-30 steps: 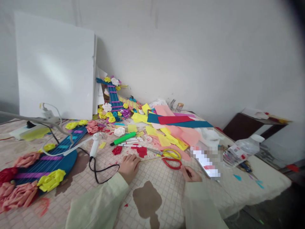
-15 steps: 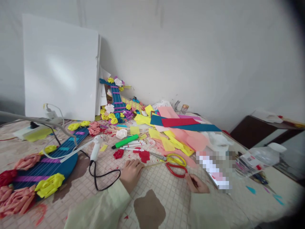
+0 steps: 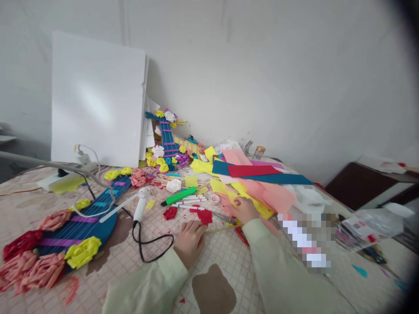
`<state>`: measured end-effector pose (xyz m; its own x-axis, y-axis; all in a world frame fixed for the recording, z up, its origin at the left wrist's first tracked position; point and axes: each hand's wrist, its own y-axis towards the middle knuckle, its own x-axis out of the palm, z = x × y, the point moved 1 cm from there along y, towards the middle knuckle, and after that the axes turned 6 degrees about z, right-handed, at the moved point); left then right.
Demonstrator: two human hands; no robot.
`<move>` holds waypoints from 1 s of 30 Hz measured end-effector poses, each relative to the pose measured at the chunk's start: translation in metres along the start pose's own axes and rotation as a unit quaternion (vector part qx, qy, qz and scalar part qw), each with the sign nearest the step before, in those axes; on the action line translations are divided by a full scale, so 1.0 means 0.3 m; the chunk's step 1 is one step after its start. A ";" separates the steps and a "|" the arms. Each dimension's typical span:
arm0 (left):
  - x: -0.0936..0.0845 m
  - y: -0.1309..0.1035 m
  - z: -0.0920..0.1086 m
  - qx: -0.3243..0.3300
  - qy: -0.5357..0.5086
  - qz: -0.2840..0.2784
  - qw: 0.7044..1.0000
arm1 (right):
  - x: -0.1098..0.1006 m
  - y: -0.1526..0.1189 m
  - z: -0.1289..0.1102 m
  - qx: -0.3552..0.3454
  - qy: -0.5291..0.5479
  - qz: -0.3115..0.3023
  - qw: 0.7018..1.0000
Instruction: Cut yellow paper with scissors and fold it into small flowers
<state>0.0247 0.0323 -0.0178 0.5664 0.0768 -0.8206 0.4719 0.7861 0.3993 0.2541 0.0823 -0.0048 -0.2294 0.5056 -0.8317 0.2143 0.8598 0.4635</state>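
Observation:
My left hand (image 3: 190,242) rests on the table with its fingers curled over one end of a thin yellowish stick (image 3: 220,229), which points right. My right hand (image 3: 245,210) is stretched over the red and yellow scissors (image 3: 241,236), its fingers bent and apart at the edge of the peach and yellow crepe paper (image 3: 225,191). Most of the scissors' handles are hidden under that hand and sleeve. Left of the blades lies a red paper scrap (image 3: 204,216). Whether the right fingertips touch the paper, I cannot tell.
At left lies a blue paper guitar (image 3: 108,220) with crepe flowers, crossed by a white glue gun (image 3: 140,208) and its black cord. A green marker (image 3: 180,196) and white pens (image 3: 190,201) lie mid-table. A plastic bottle (image 3: 369,224) lies at right; a white board (image 3: 98,104) leans behind.
My right hand has left the scissors' red handle and moved forward and left, over the scissors. The left hand stays on the stick. The whole view has shifted slightly.

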 end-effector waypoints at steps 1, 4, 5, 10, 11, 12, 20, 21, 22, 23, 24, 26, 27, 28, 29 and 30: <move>-0.001 0.000 -0.001 0.000 -0.003 0.001 1.000 | 0.022 0.019 -0.006 0.001 -0.010 -0.009 1.000; -0.004 -0.001 -0.004 0.002 -0.006 -0.002 1.000 | 0.064 0.045 -0.012 0.004 -0.029 -0.037 0.999; -0.004 -0.002 -0.005 0.002 -0.006 -0.002 1.000 | 0.070 0.048 -0.009 0.005 -0.033 -0.044 0.998; -0.006 -0.004 -0.005 0.007 -0.014 -0.004 1.000 | 0.062 0.058 0.019 0.010 -0.043 -0.060 0.997; -0.005 -0.004 -0.005 0.008 -0.016 -0.003 1.000 | 0.061 0.059 0.025 0.010 -0.042 -0.060 0.997; -0.004 -0.005 -0.004 0.008 -0.017 -0.003 1.000 | 0.061 0.060 0.030 0.010 -0.041 -0.060 0.997; -0.007 -0.009 0.002 0.012 -0.019 0.012 1.000 | 0.041 0.085 0.048 0.012 0.024 -0.055 0.998; -0.009 -0.009 0.003 0.011 -0.017 0.013 1.000 | 0.031 0.092 0.048 0.013 0.040 -0.053 0.998; -0.010 -0.010 0.003 0.010 -0.014 0.012 1.000 | 0.019 0.099 0.048 0.015 0.057 -0.051 0.997; -0.011 -0.011 0.004 0.008 -0.012 0.011 1.000 | 0.008 0.106 0.048 0.018 0.075 -0.048 0.996; -0.011 -0.011 0.005 0.007 -0.011 0.010 1.000 | -0.005 0.113 0.047 0.023 0.093 -0.044 0.994; -0.012 -0.012 0.005 0.006 -0.012 0.008 1.000 | -0.034 0.124 0.040 0.033 0.122 -0.036 0.991; -0.012 -0.012 0.006 0.007 -0.015 0.010 1.000 | -0.053 0.128 0.034 0.037 0.131 -0.030 0.990; -0.013 -0.012 0.005 0.009 -0.021 0.013 1.000 | -0.076 0.131 0.024 0.041 0.141 -0.021 0.989; -0.014 -0.013 0.005 0.012 -0.028 0.018 0.999 | -0.105 0.133 0.011 0.043 0.155 -0.013 0.987; -0.015 -0.013 0.005 0.014 -0.038 0.024 0.999 | -0.140 0.132 -0.004 0.043 0.171 -0.005 0.984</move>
<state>0.0212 0.0279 -0.0150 0.6376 0.0673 -0.7674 0.4612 0.7646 0.4503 0.2711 0.0951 0.0487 -0.5344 0.5042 -0.6783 0.2860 0.8631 0.4163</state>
